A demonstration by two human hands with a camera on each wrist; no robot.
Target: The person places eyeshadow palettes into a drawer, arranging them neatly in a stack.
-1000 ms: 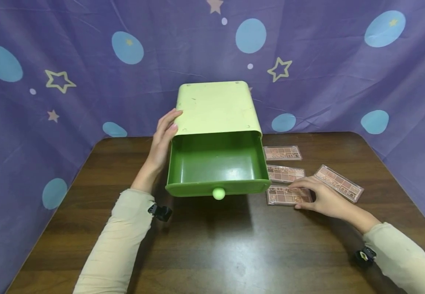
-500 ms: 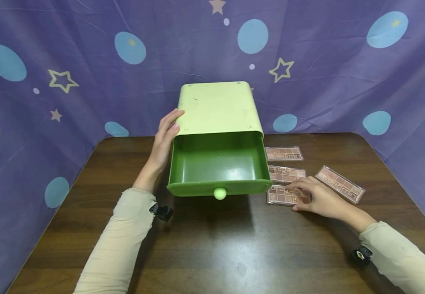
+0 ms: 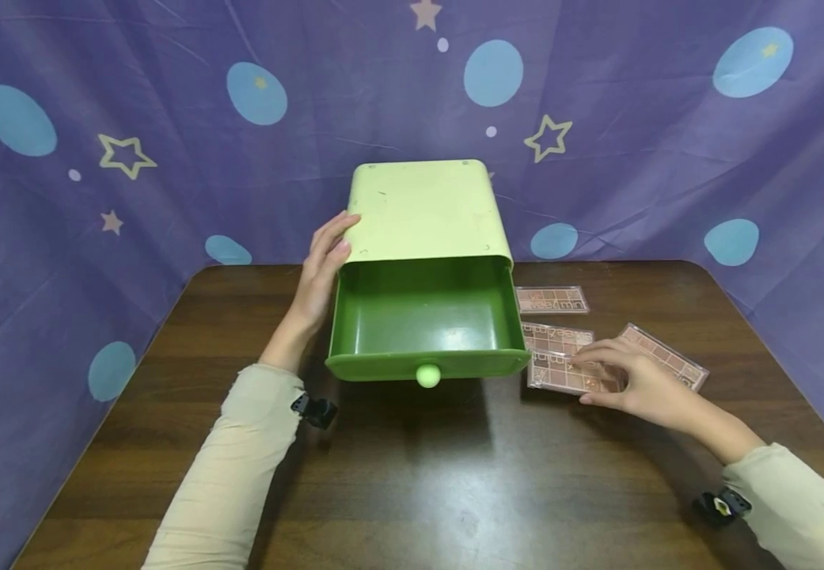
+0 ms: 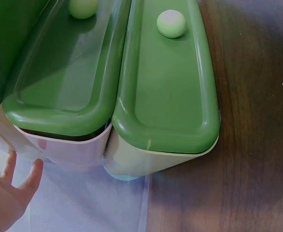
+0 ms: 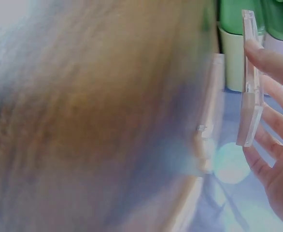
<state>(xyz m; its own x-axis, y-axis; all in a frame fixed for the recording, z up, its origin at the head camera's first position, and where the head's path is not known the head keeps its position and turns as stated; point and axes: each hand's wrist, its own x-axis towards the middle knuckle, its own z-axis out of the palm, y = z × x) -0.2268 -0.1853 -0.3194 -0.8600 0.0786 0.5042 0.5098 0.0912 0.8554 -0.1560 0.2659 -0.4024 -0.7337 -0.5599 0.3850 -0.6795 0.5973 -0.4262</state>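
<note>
A light green cabinet [image 3: 422, 210] stands at the back of the dark wooden table [image 3: 412, 491], its dark green drawer [image 3: 426, 317] pulled out and empty, with a pale knob [image 3: 427, 375] on the front. My left hand [image 3: 322, 261] lies flat against the cabinet's left side, fingers straight; the left wrist view shows this hand [image 4: 6, 193] beside the green drawer fronts [image 4: 165, 82]. My right hand [image 3: 639, 380] pinches a clear eyeshadow palette [image 3: 561, 374] just right of the drawer, raised a little off the table. The right wrist view shows the palette [image 5: 250, 82] edge-on between the fingers [image 5: 267, 58].
Three more palettes lie on the table right of the drawer: one at the back [image 3: 550, 299], one in the middle [image 3: 557, 336], one angled further right [image 3: 668, 360]. A purple cloth with stars and blue dots [image 3: 169, 142] hangs behind and beside the table.
My right hand, which lay on the nearest palette, has closed on it and raised it slightly off the table. The left hand and the drawer have not moved.
</note>
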